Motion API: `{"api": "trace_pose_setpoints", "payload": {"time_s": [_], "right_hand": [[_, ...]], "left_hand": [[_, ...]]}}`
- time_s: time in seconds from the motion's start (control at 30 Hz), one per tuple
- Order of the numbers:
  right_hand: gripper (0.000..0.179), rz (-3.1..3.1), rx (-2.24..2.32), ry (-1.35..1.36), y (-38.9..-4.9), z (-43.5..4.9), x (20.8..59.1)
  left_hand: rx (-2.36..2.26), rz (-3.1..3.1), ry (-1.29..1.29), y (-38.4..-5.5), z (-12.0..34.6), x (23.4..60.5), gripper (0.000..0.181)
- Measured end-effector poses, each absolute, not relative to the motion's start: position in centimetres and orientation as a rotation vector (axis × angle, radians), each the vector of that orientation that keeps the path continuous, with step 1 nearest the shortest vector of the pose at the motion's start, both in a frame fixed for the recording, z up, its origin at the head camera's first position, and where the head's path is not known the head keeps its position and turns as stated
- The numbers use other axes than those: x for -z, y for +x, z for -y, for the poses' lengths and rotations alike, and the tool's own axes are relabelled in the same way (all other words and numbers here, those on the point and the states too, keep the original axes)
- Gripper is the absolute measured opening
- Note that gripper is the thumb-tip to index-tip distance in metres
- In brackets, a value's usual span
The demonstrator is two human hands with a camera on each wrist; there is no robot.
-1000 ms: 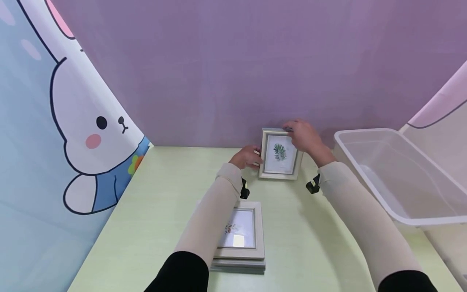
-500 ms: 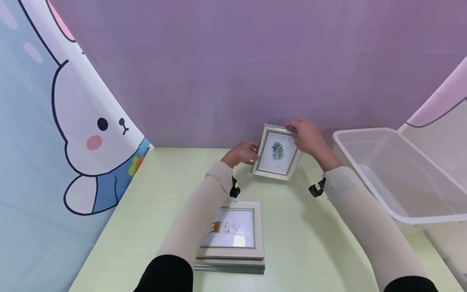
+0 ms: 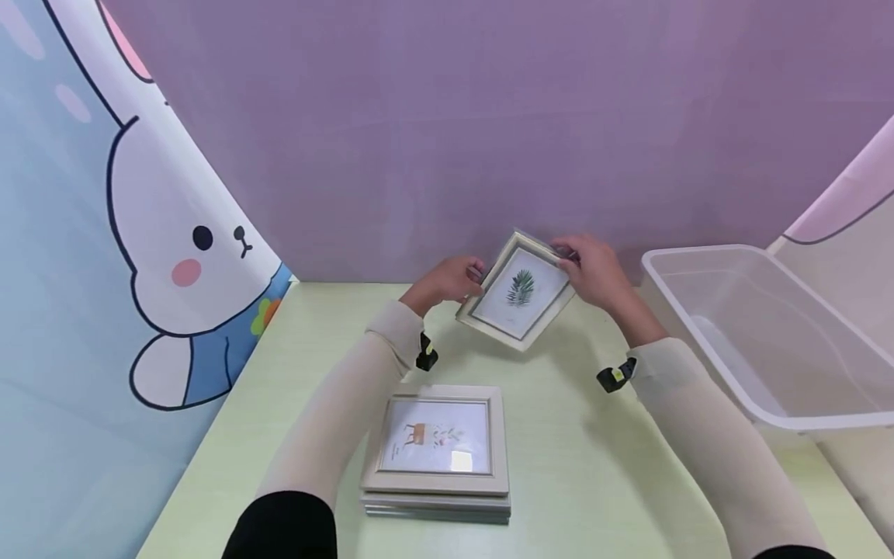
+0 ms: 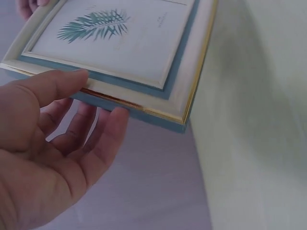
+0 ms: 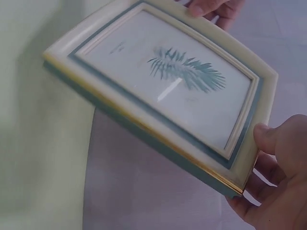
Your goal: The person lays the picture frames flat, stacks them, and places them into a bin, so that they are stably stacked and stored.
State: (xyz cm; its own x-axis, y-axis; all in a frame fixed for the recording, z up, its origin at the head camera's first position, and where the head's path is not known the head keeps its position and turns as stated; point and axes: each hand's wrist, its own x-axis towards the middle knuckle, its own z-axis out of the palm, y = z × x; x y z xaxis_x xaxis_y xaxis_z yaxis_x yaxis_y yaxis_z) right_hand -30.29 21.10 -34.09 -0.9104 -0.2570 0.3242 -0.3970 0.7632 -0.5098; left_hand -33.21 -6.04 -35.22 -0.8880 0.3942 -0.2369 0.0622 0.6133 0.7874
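A small cream picture frame with a green leaf print is held tilted, above the far part of the table, in front of the purple backdrop. My left hand pinches its left edge. In the left wrist view that thumb lies on the frame's front rim and the fingers curl at its edge and underside. My right hand grips the upper right corner, thumb in front and fingers behind, as the right wrist view shows. Nearer me lies a stack of picture frames, the top one bearing a deer and flower print.
To the right stands a translucent white plastic bin with a raised rim. A purple cloth hangs behind the pale green table. On the left is a blue curtain with a cartoon rabbit.
The leaf-print frame has turned clockwise from nearly upright to a strong slant and come slightly left. My left hand moved left and up with it, uncovering the stack's top frame.
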Motion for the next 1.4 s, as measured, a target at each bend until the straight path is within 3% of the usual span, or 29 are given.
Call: {"api": "trace_pose_setpoints", "payload": {"time_s": [0.67,1.1,1.4], "right_hand": [[0.041,2.625,-1.271,0.519,-28.0,-21.0,38.4],[0.056,2.583,-1.561,0.560,-26.4,-19.0,42.2],[0.056,2.527,-1.711,0.546,-25.0,-17.1,44.4]], "left_hand": [[-0.825,-2.742,0.577,-30.7,7.7,31.5,0.040],[-0.572,-2.875,0.723,-28.7,8.6,29.8,0.036],[-0.326,-2.961,0.830,-27.3,9.0,29.9,0.032]]}}
